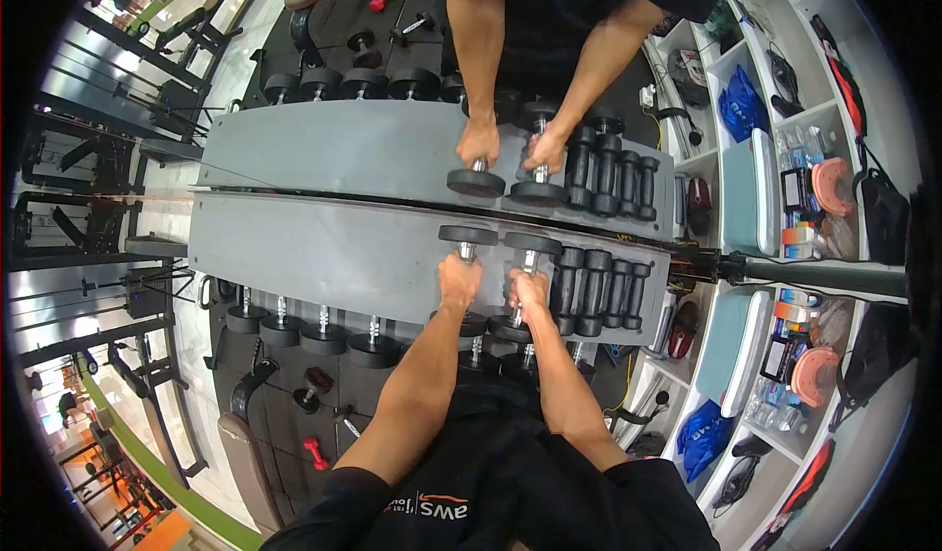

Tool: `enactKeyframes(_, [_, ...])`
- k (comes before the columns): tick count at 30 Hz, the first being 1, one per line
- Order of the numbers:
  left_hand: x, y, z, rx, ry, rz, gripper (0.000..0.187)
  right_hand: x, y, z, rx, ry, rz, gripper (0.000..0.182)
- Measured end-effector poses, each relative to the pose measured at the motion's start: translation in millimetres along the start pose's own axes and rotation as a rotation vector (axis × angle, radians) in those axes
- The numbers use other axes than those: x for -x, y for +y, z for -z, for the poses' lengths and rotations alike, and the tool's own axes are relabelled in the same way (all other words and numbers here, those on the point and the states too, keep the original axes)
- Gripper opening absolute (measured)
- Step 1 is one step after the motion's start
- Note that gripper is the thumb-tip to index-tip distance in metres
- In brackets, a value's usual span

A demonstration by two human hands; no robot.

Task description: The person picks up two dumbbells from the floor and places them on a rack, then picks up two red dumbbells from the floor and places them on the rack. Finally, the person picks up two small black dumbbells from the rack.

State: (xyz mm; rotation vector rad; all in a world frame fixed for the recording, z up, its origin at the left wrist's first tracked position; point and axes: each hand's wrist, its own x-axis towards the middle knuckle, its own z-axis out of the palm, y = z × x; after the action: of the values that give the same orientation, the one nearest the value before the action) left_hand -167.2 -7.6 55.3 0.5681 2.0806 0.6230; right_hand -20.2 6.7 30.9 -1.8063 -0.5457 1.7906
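Observation:
My left hand [459, 280] is wrapped round the metal handle of a dumbbell with black round heads [467, 235], close over the grey shelf top [324, 262]. Beside it, my right hand [530, 290] grips the handle of a second black-headed dumbbell [533, 244]. Both dumbbells point away from me, nearly side by side, their near heads partly hidden by my hands and forearms. Just right of my right hand stands a row of several smaller all-black dumbbells [593, 291].
A mirror [324, 149] behind the shelf reflects my arms and the weights. More dumbbells [324, 333] line a lower rack in front. On the dark floor lie a red dumbbell [315, 453] and a padded bench [250, 468]. White shelving [687, 394] with bags stands at right, gym machines at left.

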Motion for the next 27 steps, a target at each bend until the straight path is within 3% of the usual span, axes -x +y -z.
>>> enactKeyframes(13, [-13,-11,-7,0.008,-0.043,0.013,0.023,0,-7,-6,0.104,0.093,-0.03,0.019])
enactKeyframes(27, [-12,-8,-16,-0.123,0.088,0.032,0.027,-10,-2,-5,0.121,0.085,-0.022,0.018])
